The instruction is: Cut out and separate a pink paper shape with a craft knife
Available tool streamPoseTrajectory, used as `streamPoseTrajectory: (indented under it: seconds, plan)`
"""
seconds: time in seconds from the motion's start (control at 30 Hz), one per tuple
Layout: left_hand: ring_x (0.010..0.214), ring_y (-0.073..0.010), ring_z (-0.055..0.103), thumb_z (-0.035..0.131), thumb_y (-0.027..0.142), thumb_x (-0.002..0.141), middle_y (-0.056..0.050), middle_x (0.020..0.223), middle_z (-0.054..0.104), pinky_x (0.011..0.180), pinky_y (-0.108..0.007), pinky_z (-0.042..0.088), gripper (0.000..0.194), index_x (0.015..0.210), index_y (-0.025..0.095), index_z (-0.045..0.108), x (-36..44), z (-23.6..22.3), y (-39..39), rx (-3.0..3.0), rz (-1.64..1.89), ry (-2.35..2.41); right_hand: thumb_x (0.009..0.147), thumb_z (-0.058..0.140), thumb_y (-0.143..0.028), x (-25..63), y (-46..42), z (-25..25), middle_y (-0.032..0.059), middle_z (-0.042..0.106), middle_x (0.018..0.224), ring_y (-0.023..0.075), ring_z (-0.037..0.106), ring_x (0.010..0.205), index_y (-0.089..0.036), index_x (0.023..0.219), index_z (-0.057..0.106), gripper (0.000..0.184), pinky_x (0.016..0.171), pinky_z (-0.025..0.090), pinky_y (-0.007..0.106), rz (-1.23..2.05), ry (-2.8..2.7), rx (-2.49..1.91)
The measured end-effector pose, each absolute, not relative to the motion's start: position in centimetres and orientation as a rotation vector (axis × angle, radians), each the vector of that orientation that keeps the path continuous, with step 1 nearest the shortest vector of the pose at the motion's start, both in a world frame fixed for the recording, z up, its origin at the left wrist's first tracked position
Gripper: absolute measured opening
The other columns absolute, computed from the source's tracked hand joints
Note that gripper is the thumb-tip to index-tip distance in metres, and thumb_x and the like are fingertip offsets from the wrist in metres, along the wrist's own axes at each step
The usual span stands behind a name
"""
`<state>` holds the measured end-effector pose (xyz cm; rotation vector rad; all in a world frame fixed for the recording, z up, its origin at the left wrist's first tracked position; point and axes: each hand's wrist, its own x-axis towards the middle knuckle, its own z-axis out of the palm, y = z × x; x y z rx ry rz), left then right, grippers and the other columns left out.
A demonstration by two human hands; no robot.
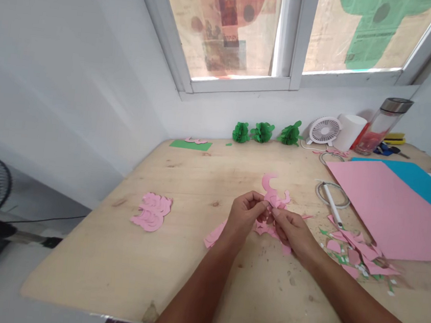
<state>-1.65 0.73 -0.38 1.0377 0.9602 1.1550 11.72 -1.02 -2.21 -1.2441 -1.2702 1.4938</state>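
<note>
Between my two hands is a curved pink paper cutout (271, 194), its hooked end standing up above my fingers. My left hand (247, 213) pinches it from the left, and my right hand (289, 228) pinches it close by, the fingertips almost meeting. More pink paper pieces (264, 229) lie on the table under my hands, partly hidden by them. A pink paper strip (214, 235) sticks out beside my left wrist. Farther left rests a pile of scalloped pink cutouts (151, 211).
Pink and green scraps (360, 254) lie right, beside a white pen-like tool (332, 204) and pink sheets (395, 206) over a blue one (428, 186). Along the wall stand green paper figures (262, 132), a small fan (324, 131) and a bottle (383, 126). Green paper (190, 145) lies back left.
</note>
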Motion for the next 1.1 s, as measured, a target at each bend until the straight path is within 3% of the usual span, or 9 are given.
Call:
streamPoseTrajectory:
  seconds: [1.1]
  plan:
    - [0.048,-0.0088,0.049,0.064,0.027,0.066,0.001,0.053,0.055,0.051,-0.023,0.038,0.016,0.067,0.015,0.053,-1.51,-0.14,0.71,1.023,1.162,0.976,0.079,0.047,-0.05,11.74,-1.13,-2.15,-0.0083,0.028,0.039,0.0065,0.023,0.037,-0.016,0.064,0.053,0.038,0.037,0.014,0.02,1.496,-1.281,-1.247]
